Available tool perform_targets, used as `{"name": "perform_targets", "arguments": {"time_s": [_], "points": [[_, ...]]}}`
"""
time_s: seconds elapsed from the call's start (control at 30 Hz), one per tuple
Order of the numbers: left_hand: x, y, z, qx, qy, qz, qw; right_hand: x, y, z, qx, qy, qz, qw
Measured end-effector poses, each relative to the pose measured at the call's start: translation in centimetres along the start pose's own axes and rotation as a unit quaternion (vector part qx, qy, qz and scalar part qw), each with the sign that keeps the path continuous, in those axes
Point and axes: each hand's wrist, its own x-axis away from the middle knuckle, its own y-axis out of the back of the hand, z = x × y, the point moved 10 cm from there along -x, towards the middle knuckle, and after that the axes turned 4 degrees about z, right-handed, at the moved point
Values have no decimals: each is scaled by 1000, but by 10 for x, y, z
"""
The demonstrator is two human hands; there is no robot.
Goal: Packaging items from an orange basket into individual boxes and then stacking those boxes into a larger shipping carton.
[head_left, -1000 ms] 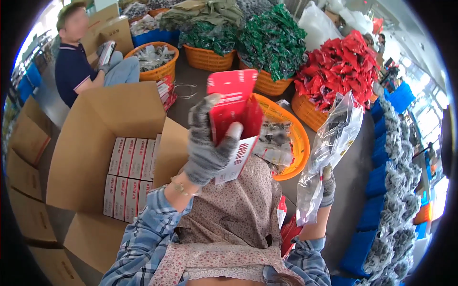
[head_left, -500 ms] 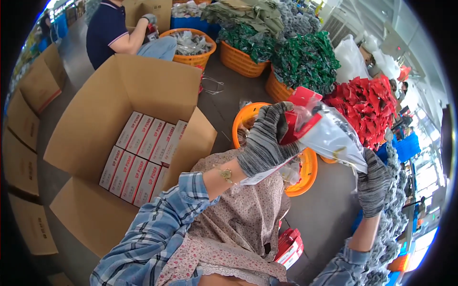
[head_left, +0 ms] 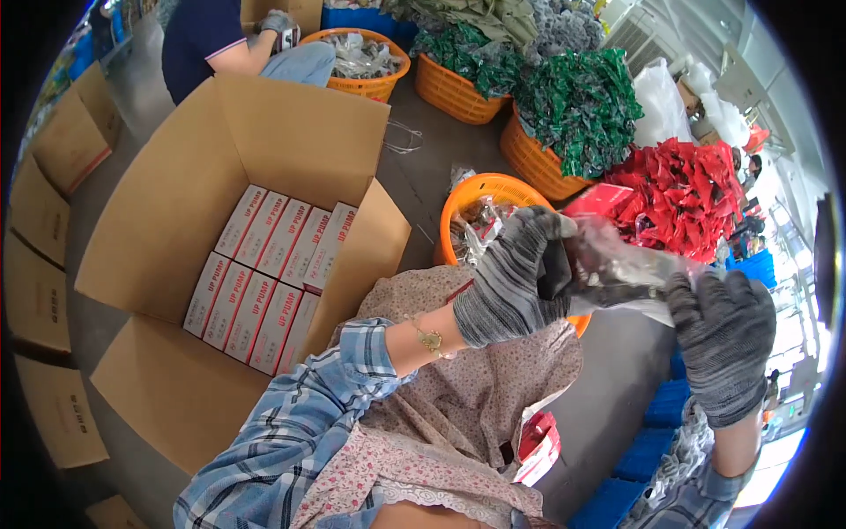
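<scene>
My left hand [head_left: 515, 286], in a grey striped knit glove, is closed on one end of a clear plastic bag [head_left: 621, 269] with dark parts inside. My right hand [head_left: 724, 344], gloved alike, has its fingers closed on the bag's other end, so the bag is stretched between both hands. Just beyond the bag a red carton flap [head_left: 599, 199] sticks up behind my left hand; whether that hand also grips it I cannot tell. Left of my arm stands a large open cardboard box [head_left: 304, 123], holding rows of white-and-red boxes [head_left: 256, 309].
An orange basket [head_left: 454, 212] with bagged parts stands beyond my left hand. Farther off, orange baskets hold green packets [head_left: 582, 106] near red packets [head_left: 683, 198]. A person [head_left: 207, 53] sits at the back left. Blue crates [head_left: 617, 476] line the lower right; red cartons [head_left: 538, 445] lie by my lap.
My right hand has moved right and a little down, its back now turned up. The bag is now level, showing dark contents instead of a pale, silvery side. My left hand shifted slightly right.
</scene>
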Motion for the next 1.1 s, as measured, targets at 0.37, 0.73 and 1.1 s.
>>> {"name": "perform_targets", "arguments": {"time_s": [0.37, 0.73, 1.1], "points": [[11, 4, 1, 220, 49, 55, 973, -73, -43, 68, -393, 186, -76, 897], [14, 29, -3, 207, 162, 64, 963, -65, -144, 92, -985, -95, -143, 22], [36, 25, 8, 105, 137, -23, 985, -20, -131, 92, -835, -153, -382, 366]]}}
